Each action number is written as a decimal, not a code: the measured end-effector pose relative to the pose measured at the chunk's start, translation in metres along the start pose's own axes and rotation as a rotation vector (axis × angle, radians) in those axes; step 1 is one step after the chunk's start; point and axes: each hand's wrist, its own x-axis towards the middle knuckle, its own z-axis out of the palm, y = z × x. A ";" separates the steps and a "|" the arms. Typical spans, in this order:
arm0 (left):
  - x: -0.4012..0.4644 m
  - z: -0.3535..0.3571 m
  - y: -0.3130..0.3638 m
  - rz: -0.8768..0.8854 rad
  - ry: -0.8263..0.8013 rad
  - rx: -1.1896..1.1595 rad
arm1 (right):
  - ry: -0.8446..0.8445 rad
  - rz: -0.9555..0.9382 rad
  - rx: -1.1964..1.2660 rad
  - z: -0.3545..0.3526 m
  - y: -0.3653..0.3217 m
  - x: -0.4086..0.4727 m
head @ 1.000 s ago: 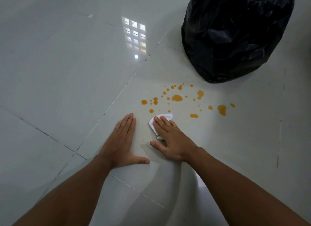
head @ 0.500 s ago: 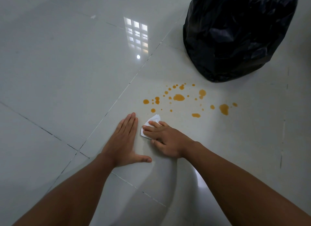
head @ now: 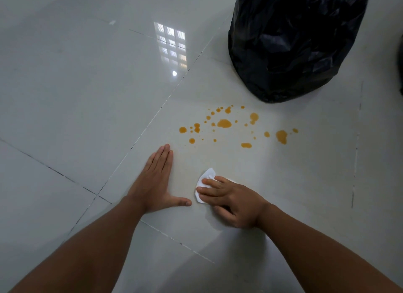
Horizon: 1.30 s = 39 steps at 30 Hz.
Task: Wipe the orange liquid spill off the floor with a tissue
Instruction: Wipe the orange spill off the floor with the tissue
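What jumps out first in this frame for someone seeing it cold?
The orange spill, drops scattered over the pale floor tile at centre, none touched by the tissue. Just beyond it, top right, sits a bulging black bin bag. Nearer the camera, the right hand presses a white tissue on the floor short of the drops, and the left hand lies flat beside it.

Two bare forearms, no sleeves in view, left hand [head: 157, 179], right hand [head: 234, 202], both ungloved
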 end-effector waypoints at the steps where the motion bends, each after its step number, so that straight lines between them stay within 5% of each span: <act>1: 0.000 -0.001 0.000 -0.003 -0.002 0.002 | -0.002 0.007 -0.012 -0.001 0.003 -0.010; 12: 0.002 0.002 0.000 -0.008 0.018 -0.010 | 0.077 0.326 -0.125 -0.004 0.018 -0.022; 24: 0.004 0.003 -0.003 0.002 0.036 -0.022 | 0.126 0.225 -0.120 -0.005 0.019 -0.046; 31: 0.004 0.004 -0.001 -0.010 0.047 -0.022 | 0.249 0.588 -0.283 -0.001 0.034 -0.072; 39: 0.007 0.007 -0.003 -0.008 0.084 -0.009 | 0.363 1.056 -0.139 -0.029 0.068 -0.072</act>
